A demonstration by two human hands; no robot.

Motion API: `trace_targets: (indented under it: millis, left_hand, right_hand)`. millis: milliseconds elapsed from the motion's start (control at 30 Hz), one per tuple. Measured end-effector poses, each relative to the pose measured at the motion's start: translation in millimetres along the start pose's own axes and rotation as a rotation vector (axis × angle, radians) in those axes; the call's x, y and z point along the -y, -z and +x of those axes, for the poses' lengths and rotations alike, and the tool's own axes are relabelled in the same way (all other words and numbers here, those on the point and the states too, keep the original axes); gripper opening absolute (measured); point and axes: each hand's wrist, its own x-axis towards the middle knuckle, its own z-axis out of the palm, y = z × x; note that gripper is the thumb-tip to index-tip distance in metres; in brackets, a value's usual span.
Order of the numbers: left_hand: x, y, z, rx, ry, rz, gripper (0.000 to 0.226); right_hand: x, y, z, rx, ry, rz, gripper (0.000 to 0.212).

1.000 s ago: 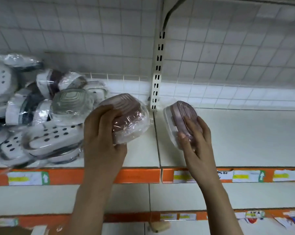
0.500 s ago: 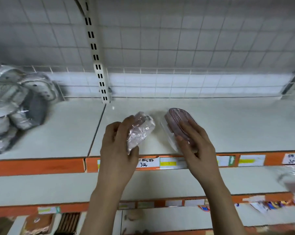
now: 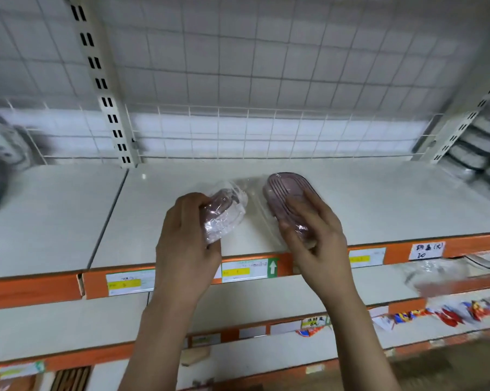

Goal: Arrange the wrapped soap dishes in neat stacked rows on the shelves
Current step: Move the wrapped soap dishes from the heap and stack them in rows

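Left hand [image 3: 186, 238] grips a wrapped dish [image 3: 224, 214], right hand [image 3: 314, 238] grips another dish [image 3: 287, 197] (both pinkish) over the shelf [image 3: 379, 201].

A person's left hand [image 3: 186, 238] grips a plastic-wrapped pink soap dish [image 3: 224, 214] above a white shelf [image 3: 379, 198], while the right hand [image 3: 314, 235] holds a second wrapped pink soap dish [image 3: 287, 197], tilted on edge, just beside it. The two dishes sit near each other without clearly touching. Orange shelf edging [image 3: 463, 245] carries price labels [image 3: 245, 270]. A wire grid back panel [image 3: 238, 80] rises behind; blurred wrapped dishes [image 3: 4, 153] lie at far left and stacked packages [image 3: 477, 153] at far right.
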Motion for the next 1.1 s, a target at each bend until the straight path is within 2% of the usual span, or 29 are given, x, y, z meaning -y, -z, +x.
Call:
trace_targets:
  millis: [267,400,567,733,867,1100]
  left_hand:
    - [-28,-44,5,-0.05,-0.076,0.047,0.081]
    - [-55,-82,5,-0.085,-0.07,0.093,0.077]
    - [-125,-148,-11,-0.173,0.013,0.088,0.062]
    - [-202,-206,-29,-0.101,-0.038,0.089,0.066]
    - [-235,-223,-31,-0.109,-0.067,0.149,0.064]
    - [-251,-227,-26,-0.154,-0.124,0.228,0.065]
  right_hand:
    - [-35,37,15,-0.005,0.076,-0.032,0.035]
    - [-75,70,33,0.017,0.115,0.003,0.037]
    - [-133,139,54,0.024,0.207,0.033,0.035]
    - [-185,207,63,-0.025,0.279,0.036,0.035]
    - [-204,240,66,-0.05,0.299,0.015,0.036]
    - [-213,264,70,-0.108,0.316,-0.082,0.034]
